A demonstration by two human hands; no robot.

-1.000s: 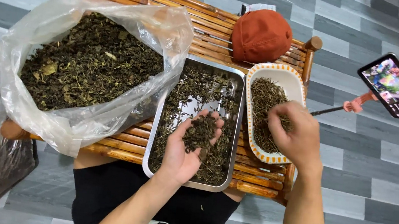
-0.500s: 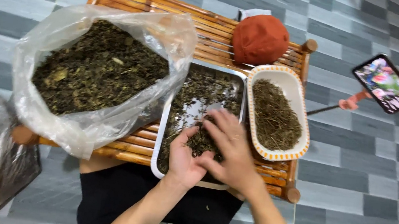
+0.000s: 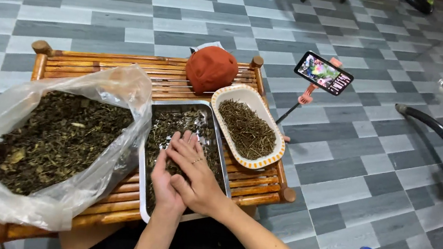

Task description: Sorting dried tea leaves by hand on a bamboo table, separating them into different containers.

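Both hands now lie together over the metal tray [image 3: 185, 154]; a second ago the right hand [image 3: 193, 174] was at the oval dish [image 3: 247, 126], and it has since come back beside the left hand [image 3: 166, 182]. Left lies palm up in the tray, loosely cupped around a small pile of dried leaves [image 3: 168, 129], while right rests across it with fingers spread flat, grasping nothing firmly as far as the view shows. This tray sits at the middle of the bamboo desk [image 3: 101, 60], reaching to its near edge. At the right edge, just beside the tray, the oval dish holds a good layer of thin sorted stems [image 3: 246, 130]. On the left end, a large clear plastic bag [image 3: 58, 139] is open and full of unsorted leaves, so most of the sorting looks left to do. An orange cap [image 3: 211, 69] sits at the far edge, and a phone on a stand [image 3: 323, 73] is on the tiled floor [image 3: 338, 171] beyond the right edge.
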